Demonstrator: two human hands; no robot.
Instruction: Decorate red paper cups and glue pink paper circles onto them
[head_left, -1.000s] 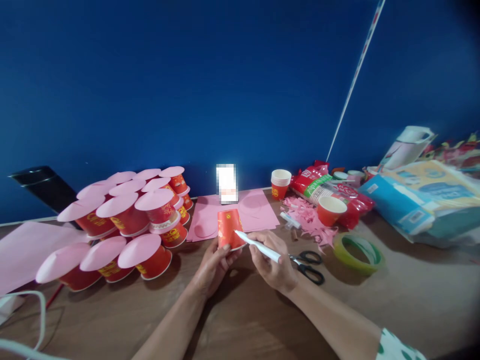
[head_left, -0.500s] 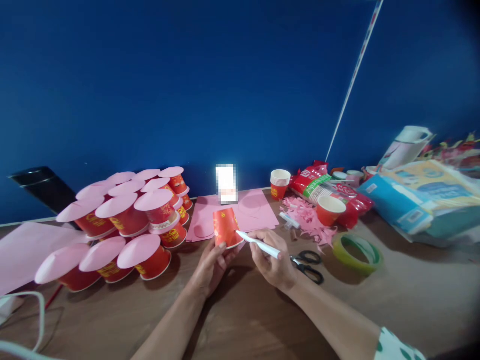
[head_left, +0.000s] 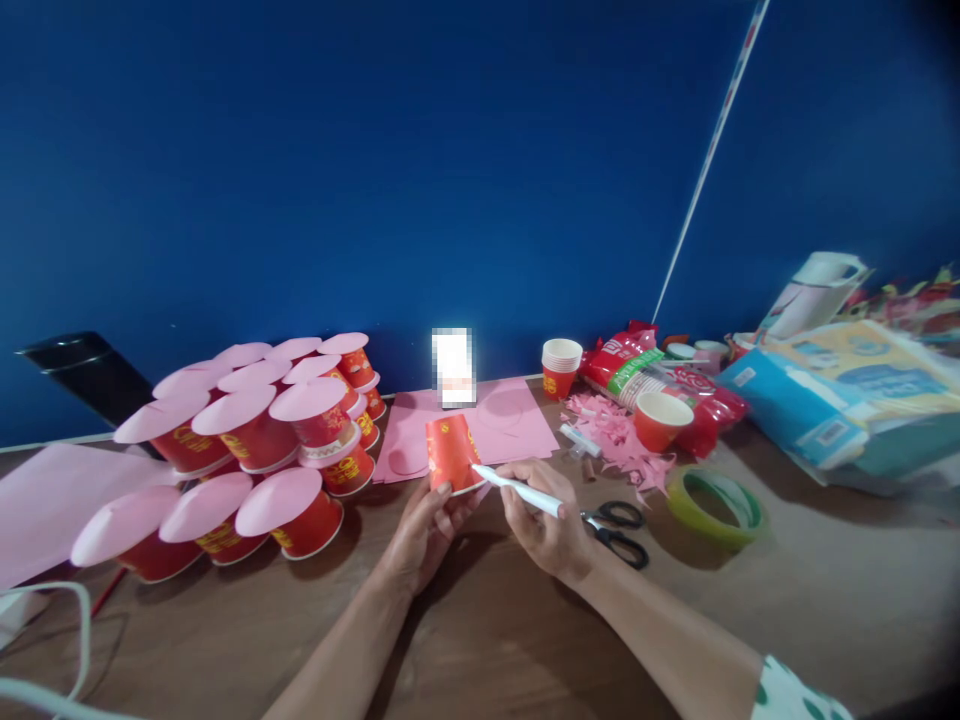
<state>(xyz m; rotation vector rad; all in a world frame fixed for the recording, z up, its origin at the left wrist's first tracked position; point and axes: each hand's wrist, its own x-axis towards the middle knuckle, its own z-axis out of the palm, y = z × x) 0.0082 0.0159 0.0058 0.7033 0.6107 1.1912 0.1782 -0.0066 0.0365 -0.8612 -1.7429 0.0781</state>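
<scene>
My left hand (head_left: 429, 525) is closed around the lower part of a red paper cup (head_left: 452, 450), held upside down with its white rim at the bottom, slightly tilted. A white marker pen (head_left: 525, 493) lies in the grip of my right hand (head_left: 547, 520). Its tip meets the right side of the cup, or comes very close to it. Behind the cup, pink paper sheets (head_left: 517, 415) lie on the table, and a blurred-out bright upright rectangle (head_left: 454, 370) stands on them. Black-handled scissors (head_left: 619, 530) rest beside my right hand.
Several upturned red cups with pink paper discs on top (head_left: 277, 500) stand at the left. To the right are stacked cups (head_left: 561, 365), pink paper scraps (head_left: 615, 430), a single cup (head_left: 663, 420), a tape roll (head_left: 716, 507) and a blue-yellow package (head_left: 817, 400). A white cable (head_left: 84, 640) runs lower left.
Almost nothing differs. The pen tip and the cup have shifted only very slightly, and both hands keep their hold.
</scene>
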